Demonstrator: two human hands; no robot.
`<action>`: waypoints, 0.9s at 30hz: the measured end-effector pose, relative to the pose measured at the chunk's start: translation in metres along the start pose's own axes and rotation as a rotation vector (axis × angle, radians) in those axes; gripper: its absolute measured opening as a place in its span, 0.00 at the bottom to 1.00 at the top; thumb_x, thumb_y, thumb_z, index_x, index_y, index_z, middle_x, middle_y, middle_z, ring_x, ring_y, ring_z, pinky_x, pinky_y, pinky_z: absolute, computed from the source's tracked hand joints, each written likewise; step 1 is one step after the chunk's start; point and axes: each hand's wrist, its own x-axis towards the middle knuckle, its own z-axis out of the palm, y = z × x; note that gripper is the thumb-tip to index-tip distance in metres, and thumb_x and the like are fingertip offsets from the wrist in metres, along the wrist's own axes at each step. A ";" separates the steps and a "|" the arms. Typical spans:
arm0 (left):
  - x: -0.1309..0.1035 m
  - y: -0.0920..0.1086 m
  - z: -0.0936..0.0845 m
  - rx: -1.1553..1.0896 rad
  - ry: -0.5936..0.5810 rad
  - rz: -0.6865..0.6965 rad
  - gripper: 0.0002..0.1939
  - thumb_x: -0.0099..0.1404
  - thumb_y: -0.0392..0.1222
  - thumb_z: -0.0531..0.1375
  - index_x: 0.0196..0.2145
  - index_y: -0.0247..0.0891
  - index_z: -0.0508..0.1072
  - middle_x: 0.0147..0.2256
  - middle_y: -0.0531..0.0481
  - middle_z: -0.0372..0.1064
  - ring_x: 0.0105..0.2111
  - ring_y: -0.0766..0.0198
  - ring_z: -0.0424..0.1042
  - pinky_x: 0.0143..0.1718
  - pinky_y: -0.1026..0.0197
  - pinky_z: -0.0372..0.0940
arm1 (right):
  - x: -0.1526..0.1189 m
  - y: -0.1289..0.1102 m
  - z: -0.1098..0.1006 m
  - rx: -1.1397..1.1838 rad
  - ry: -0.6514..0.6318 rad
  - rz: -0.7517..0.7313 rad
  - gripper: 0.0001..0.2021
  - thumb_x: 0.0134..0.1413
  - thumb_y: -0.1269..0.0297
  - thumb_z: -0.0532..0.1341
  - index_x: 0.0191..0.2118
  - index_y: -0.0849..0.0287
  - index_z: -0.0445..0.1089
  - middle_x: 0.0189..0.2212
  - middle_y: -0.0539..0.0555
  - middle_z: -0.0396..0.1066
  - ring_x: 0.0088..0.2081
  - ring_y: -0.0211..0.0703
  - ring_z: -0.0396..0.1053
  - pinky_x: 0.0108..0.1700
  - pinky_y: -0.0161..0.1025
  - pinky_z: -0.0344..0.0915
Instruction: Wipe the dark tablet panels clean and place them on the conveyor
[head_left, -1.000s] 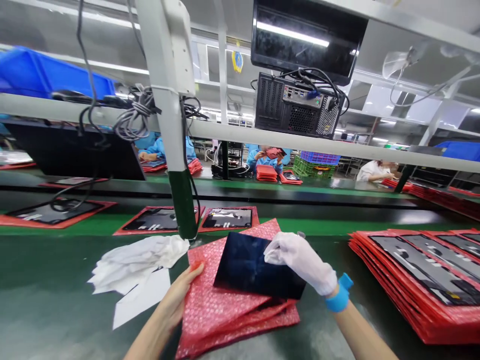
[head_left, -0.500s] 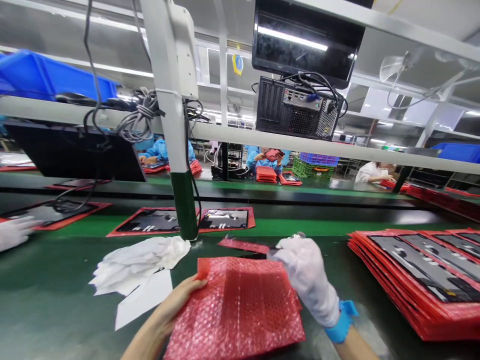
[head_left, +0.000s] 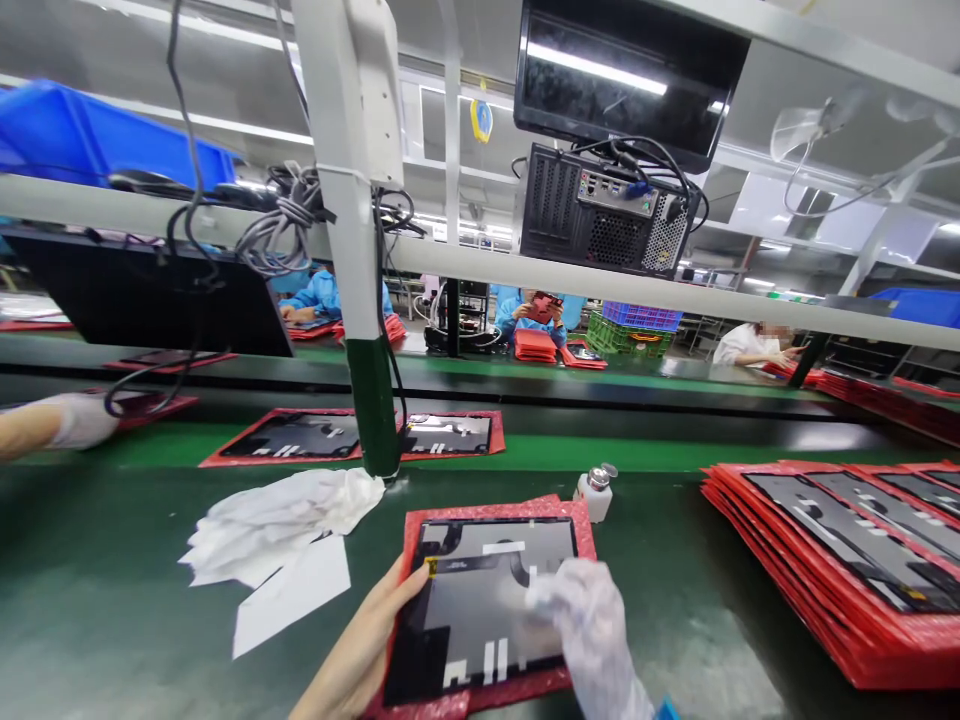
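A flat grey and black screen panel (head_left: 472, 610), with white strips and a yellow tab, lies on a red bubble-wrap bag (head_left: 517, 690) in front of me. My bare left hand (head_left: 379, 620) grips both at the left edge, thumb on the panel and fingers hidden underneath. Over the panel's right half is my right hand (head_left: 592, 620) in a white glove, fingers bunched and slightly blurred. Whatever those fingertips hold, if anything, I cannot make out. A small white pump bottle (head_left: 595, 495) with a metal top stands just beyond the bag.
White gloves or cloths (head_left: 281, 525) and a white sheet (head_left: 292, 595) lie to the left. A tall stack of red bags with panels (head_left: 825, 580) sits right. More panels (head_left: 450, 434) rest on the green strip beyond, near a post (head_left: 373, 410). Another person's gloved hand (head_left: 86, 420) reaches in left.
The red bag covered the panel before; now the panel shows face up on top. My right hand has moved from beside the bottle to the panel. The neighbour's hand has shifted right.
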 end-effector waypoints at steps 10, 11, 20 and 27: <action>0.001 -0.005 -0.002 0.147 0.130 0.169 0.35 0.32 0.53 0.76 0.42 0.45 0.80 0.53 0.49 0.75 0.62 0.46 0.61 0.64 0.51 0.53 | 0.048 -0.007 0.077 -0.137 0.073 -0.199 0.15 0.64 0.73 0.49 0.44 0.57 0.73 0.37 0.53 0.77 0.37 0.43 0.73 0.41 0.41 0.68; 0.002 -0.005 -0.002 0.152 0.128 0.163 0.36 0.32 0.54 0.76 0.42 0.45 0.80 0.52 0.49 0.76 0.62 0.47 0.61 0.64 0.51 0.54 | 0.043 0.005 0.071 -0.178 0.099 -0.176 0.15 0.65 0.73 0.48 0.42 0.57 0.73 0.35 0.53 0.77 0.35 0.43 0.73 0.40 0.40 0.69; 0.012 -0.007 0.001 0.217 0.140 0.206 0.37 0.34 0.56 0.75 0.44 0.42 0.79 0.50 0.46 0.77 0.62 0.45 0.62 0.61 0.53 0.58 | -0.060 0.015 0.040 -0.583 0.242 0.035 0.19 0.68 0.70 0.45 0.37 0.61 0.73 0.29 0.59 0.76 0.28 0.47 0.73 0.33 0.42 0.67; 0.011 -0.009 0.001 0.199 0.094 0.191 0.38 0.38 0.51 0.75 0.49 0.39 0.76 0.52 0.44 0.76 0.60 0.48 0.65 0.62 0.54 0.57 | -0.008 -0.044 0.085 -0.179 0.193 -0.055 0.17 0.66 0.73 0.45 0.45 0.57 0.71 0.36 0.54 0.78 0.37 0.44 0.75 0.42 0.42 0.69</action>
